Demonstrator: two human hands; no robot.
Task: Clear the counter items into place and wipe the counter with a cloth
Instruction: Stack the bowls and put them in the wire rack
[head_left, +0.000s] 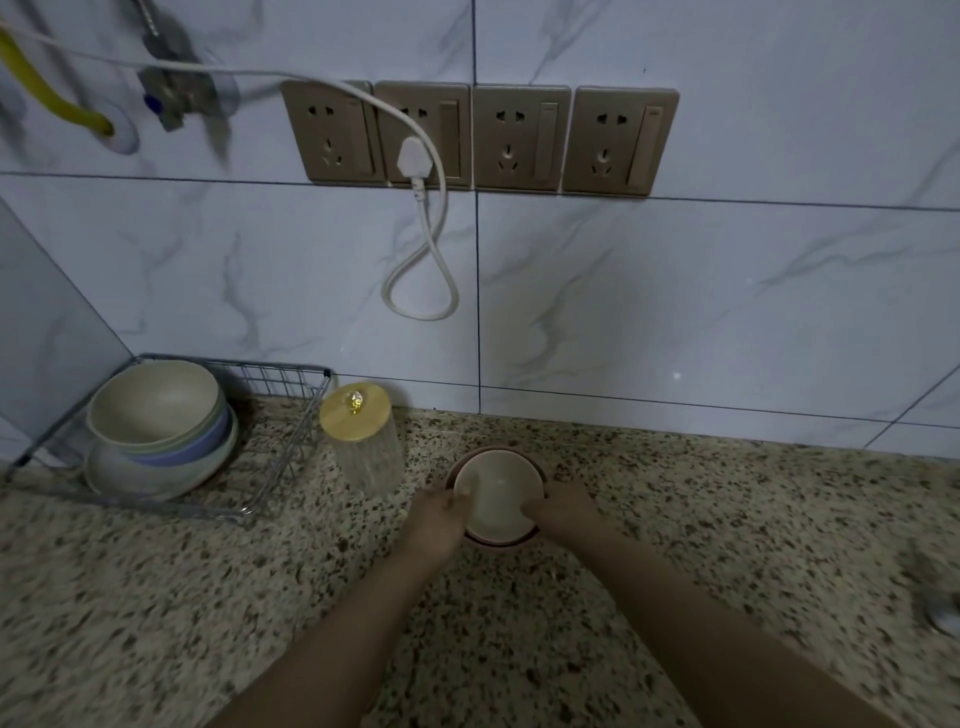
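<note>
A cream bowl (496, 488) nested in a pink bowl (501, 543) sits on the speckled counter (727, 519) in the middle of the head view. My left hand (434, 525) grips the stack's left rim, thumb inside the cream bowl. My right hand (563, 514) grips its right rim. A wire dish rack (291, 447) at the left holds a stack of bowls (156, 410) on a plate. No cloth is clearly visible.
A ribbed glass jar with a wooden lid (358, 415) stands between the rack and my left hand. Wall sockets (519, 137) with a plugged white cable (431, 249) are above. A blurred pale object (943, 613) lies at the right edge.
</note>
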